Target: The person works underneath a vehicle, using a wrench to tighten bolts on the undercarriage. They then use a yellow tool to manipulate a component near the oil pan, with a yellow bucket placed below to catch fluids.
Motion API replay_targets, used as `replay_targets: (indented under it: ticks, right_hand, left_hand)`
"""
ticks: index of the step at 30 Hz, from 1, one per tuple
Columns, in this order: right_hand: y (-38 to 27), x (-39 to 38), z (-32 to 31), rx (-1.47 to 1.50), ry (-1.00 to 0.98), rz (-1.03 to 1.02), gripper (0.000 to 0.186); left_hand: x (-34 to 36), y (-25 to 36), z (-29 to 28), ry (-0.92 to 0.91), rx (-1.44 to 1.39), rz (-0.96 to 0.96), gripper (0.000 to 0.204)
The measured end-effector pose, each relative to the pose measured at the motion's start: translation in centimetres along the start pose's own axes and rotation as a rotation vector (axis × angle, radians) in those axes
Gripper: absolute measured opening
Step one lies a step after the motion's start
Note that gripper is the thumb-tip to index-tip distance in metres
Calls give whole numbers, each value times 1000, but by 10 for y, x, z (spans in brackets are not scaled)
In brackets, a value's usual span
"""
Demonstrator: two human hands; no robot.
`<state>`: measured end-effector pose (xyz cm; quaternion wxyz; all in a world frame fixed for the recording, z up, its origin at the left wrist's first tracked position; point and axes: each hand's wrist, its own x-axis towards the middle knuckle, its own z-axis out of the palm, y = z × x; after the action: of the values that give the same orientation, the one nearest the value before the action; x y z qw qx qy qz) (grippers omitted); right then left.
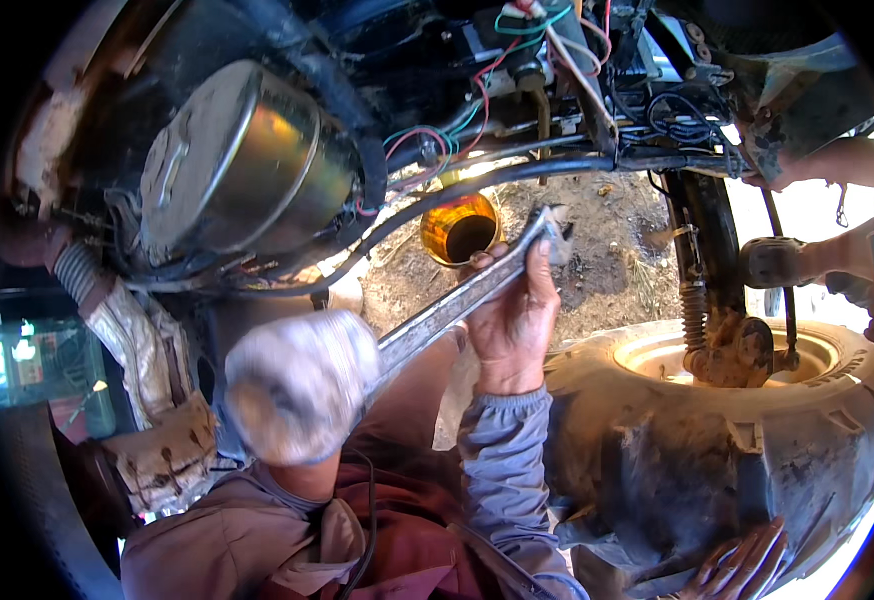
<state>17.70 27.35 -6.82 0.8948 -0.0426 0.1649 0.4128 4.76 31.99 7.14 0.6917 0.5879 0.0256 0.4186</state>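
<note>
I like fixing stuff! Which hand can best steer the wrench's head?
Probably the right hand: it grips the wrench just under its head. The left hand, in a white glove, holds the far handle end.

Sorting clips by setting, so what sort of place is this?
Probably an outdoor, roadside-style vehicle repair spot: a dusty tyre lies on bare dirt ground, loose coloured wires hang under the vehicle, and the right hand holds a large wrench.

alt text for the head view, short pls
Under a vehicle, the right hand grips a long metal wrench near its upper end, while the left hand, wrapped in white cloth, holds its lower end. A muddy tyre lies right, a metal canister upper left.
</note>
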Motion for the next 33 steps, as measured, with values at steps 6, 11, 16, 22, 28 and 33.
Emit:
replay_targets:
  ticks: [6, 11, 16, 22, 28, 33]
  right_hand:
    - [-17, -38, -67, -424, 256, -217, 27]
    - [1, -71, -104, -781, 353, -128, 20]
    - [14, -86, -145, -950, 279, -117, 19]
    - [30, -95, -183, -1010, 238, 25, 19]
    - [49, -113, -209, -1128, 225, 99, 19]
    - [54, -122, -210, -1121, 220, 180, 14]
  left_hand:
    - [-61, -36, -65, 489, 745, -361, 25]
    - [-99, -85, -146, 588, 908, -373, 24]
    - [-107, -115, -204, 637, 1009, -236, 25]
    - [-95, -106, -223, 611, 1189, 156, 21]
    - [-71, -97, -233, 400, 1730, 38, 23]
    - [-57, -99, -258, 114, 1848, 31, 27]
